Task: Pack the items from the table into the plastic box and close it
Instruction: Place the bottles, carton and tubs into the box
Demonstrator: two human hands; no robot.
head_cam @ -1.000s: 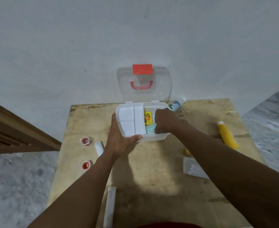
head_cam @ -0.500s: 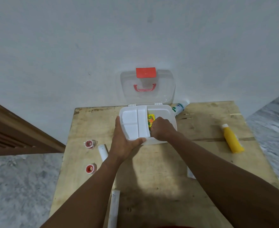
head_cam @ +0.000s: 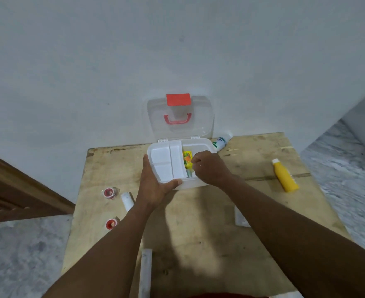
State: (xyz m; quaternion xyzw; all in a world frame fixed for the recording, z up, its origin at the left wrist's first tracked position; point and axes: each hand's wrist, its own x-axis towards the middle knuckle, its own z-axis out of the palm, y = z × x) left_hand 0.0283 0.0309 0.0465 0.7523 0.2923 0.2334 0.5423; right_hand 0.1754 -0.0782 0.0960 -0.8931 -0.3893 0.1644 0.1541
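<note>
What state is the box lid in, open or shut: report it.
Open. The clear lid stands raised against the wall behind the plastic box, red latch at its top, and the compartments inside lie exposed.

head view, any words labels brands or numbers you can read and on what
No text is legible.
white bottle: green print, too blurred to read.
yellow packet in the plastic box: coloured print, unreadable.
red tab on the lid: blank.
</note>
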